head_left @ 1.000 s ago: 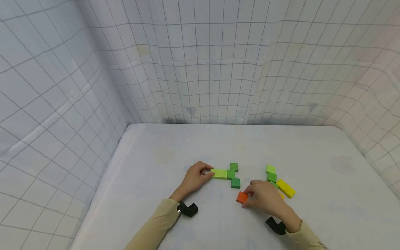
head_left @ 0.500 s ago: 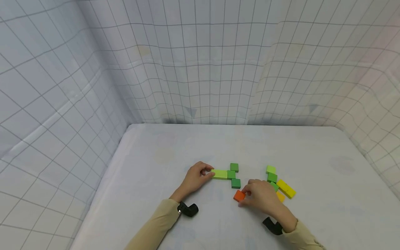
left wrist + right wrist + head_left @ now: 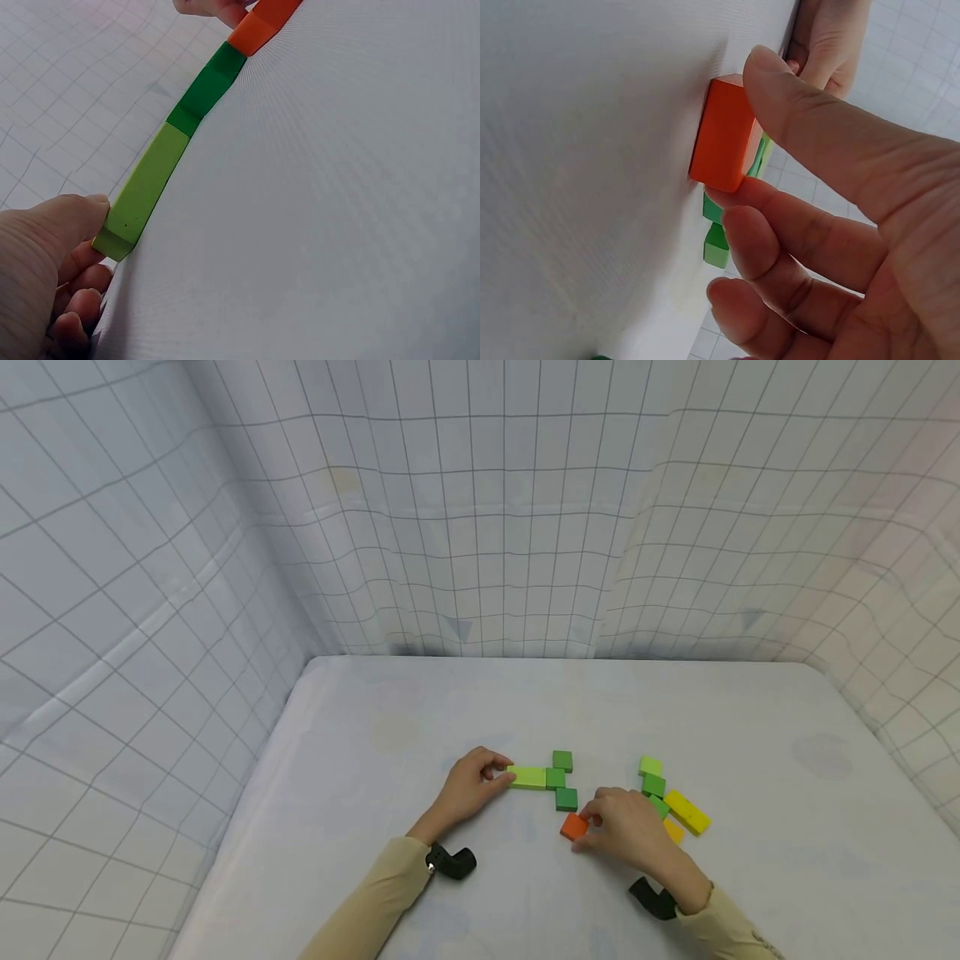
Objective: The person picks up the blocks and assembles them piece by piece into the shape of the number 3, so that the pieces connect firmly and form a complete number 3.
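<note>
My left hand (image 3: 471, 783) pinches the left end of a long light green block (image 3: 528, 777) lying on the table. Against that block's right end sits a small green cube (image 3: 555, 778). Two more green cubes stand off its corners, one on the far side (image 3: 562, 761) and one on the near side (image 3: 566, 799). My right hand (image 3: 630, 828) holds an orange block (image 3: 573, 827) between thumb and fingers, just nearer to me than the near cube. In the right wrist view the orange block (image 3: 724, 133) is tilted; whether it touches the green cube I cannot tell.
Right of the right hand lie a light green block (image 3: 650, 766), a green block (image 3: 653, 785), another green block (image 3: 659, 807), a yellow-orange block (image 3: 673, 832) and a long yellow block (image 3: 687, 812). White gridded curtains (image 3: 517, 527) surround the white table (image 3: 397, 718).
The right hand has moved slightly left with the orange block, then a little away from me, uncovering more of the yellow-orange block. The left hand stays on the light green block.
</note>
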{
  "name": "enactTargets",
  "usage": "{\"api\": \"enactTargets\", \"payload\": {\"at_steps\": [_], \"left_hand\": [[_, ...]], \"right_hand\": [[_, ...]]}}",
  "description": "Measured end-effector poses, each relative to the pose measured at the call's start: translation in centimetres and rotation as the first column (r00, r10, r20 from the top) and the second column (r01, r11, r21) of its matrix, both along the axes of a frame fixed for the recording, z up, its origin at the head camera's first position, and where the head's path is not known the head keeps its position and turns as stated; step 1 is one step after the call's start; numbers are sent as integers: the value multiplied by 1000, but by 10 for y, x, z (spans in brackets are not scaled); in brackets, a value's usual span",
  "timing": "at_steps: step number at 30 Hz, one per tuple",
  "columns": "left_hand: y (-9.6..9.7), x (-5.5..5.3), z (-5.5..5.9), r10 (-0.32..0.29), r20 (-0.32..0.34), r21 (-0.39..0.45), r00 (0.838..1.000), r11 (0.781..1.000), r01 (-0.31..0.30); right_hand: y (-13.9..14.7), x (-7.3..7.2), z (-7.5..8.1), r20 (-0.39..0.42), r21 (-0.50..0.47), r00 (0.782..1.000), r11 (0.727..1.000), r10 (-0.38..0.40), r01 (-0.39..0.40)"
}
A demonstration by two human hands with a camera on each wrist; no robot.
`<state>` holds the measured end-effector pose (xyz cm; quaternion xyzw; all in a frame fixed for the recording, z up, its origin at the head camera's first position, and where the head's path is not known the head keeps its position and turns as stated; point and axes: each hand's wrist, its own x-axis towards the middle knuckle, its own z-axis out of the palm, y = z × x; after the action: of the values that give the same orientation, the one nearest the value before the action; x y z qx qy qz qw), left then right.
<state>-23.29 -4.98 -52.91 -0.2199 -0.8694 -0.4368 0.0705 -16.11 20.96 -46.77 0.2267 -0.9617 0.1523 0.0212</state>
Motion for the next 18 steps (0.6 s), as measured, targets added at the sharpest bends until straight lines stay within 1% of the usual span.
{"api": "enactTargets", "payload": {"at_steps": [10, 18], "left_hand": [[0, -1, 0, 3, -8, -6, 1000, 1000, -3], [-1, -1, -1, 4, 1, -6, 1000, 1000, -4]], "right_hand": [[-2, -1, 2, 6, -3, 1000, 1000, -10, 10], [-2, -3, 2, 16, 3, 1000, 1000, -17, 17]]}}
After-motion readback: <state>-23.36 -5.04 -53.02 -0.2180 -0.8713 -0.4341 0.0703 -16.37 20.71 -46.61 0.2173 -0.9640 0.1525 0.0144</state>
